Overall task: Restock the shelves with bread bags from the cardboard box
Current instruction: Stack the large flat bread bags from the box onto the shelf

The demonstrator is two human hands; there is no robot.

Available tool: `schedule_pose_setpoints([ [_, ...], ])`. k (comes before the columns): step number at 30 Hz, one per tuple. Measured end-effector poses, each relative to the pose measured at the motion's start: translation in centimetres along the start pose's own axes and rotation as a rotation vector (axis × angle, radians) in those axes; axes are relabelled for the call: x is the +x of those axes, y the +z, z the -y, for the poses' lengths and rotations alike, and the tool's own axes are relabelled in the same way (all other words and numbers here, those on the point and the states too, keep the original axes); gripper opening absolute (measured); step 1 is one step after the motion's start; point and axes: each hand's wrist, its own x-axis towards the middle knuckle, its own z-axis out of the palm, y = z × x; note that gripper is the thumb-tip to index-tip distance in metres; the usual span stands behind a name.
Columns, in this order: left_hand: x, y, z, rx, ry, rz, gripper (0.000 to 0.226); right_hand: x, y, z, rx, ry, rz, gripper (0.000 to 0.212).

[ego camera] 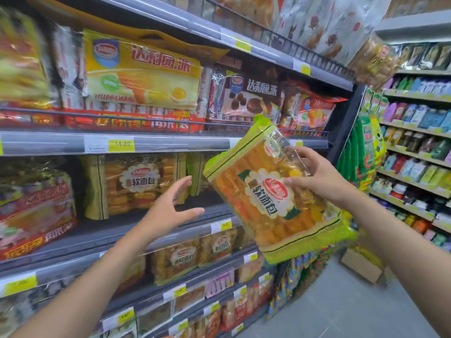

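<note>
The right hand [314, 176] grasps a bag [266, 206] of bread at its upper right side. The thumb lies on the front near the red label, and the fingers curl round the clear plastic edge. The bag is in the air and tilted, with one green sealed end up to the left and the other end down to the right. It hangs before the right end of the shelf [85, 240] and does not touch it.

The left hand [170, 206] is released, its fingers spread and a little bent, and it holds nothing. It is above the front edge of the same shelf, before a dark gap. At the left of this gap a standing bag [139, 184] of the same kind is upright on the shelf.

On the front edge of the shelf above, a yellow tag [121, 143] is fixed. The lower shelves carry more such bags. Far at the right, a cardboard box [361, 267] lies on the grey floor [353, 313], near the end of the shelves.
</note>
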Motion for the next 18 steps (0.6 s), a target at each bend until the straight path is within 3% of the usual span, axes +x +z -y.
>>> schedule_pose_setpoints([
  [4,0.0,-1.1,-1.2,0.111,0.034,0.017,0.109,0.7,1.8,1.8,-0.11,-0.034,0.207,0.075],
  [8,-1.0,-1.8,-0.7,0.11,-0.08,0.18,0.118,1.6,4.9,3.3,-0.21,-0.101,0.411,0.071],
  [15,-5.0,-2.3,1.5,-0.151,-0.156,-0.108,0.06,5.1,10.6,4.3,-0.174,-0.196,0.541,0.064],
  [18,-5.6,-3.2,2.3,-0.227,-0.148,-0.279,0.061,6.7,13.0,4.1,-0.207,-0.252,0.539,0.063],
])
